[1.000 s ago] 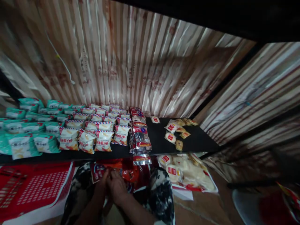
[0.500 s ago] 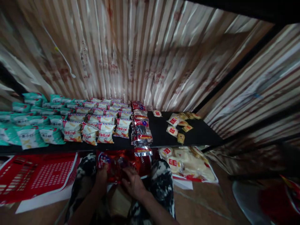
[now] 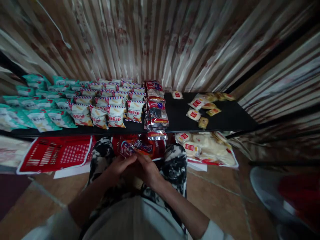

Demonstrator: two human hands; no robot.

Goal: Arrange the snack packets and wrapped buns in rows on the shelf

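Between my knees, a shiny red-and-blue snack packet [image 3: 127, 149] is held at its near edge, tilted upward. My left hand [image 3: 120, 169] has its fingers closed on it, thumb on top. Against it, tips nearly meeting, my right hand [image 3: 148, 168] is closed at the packet's right side; its lower fingers are hidden. Just beyond lies a red basket [image 3: 162, 151] with similar packets inside, partly covered by my hands and knees. On the black shelf above, a stack of dark red packets [image 3: 157, 108] reaches the front edge, one silver end hanging over.
White shrimp-snack bags [image 3: 116, 116] and green bags [image 3: 42, 119] stand in rows on the shelf [image 3: 180, 123]. Small white and yellow packets [image 3: 193, 115] lie at its right. Below are a red basket [image 3: 57, 155] and a tray of white packets [image 3: 212, 151]. A grey stool-like shape [image 3: 265, 193] is at right.
The view has tilted down, so the shelf sits higher in it. My hands, apart before on the red packaging, have come together on a packet nearer my body.
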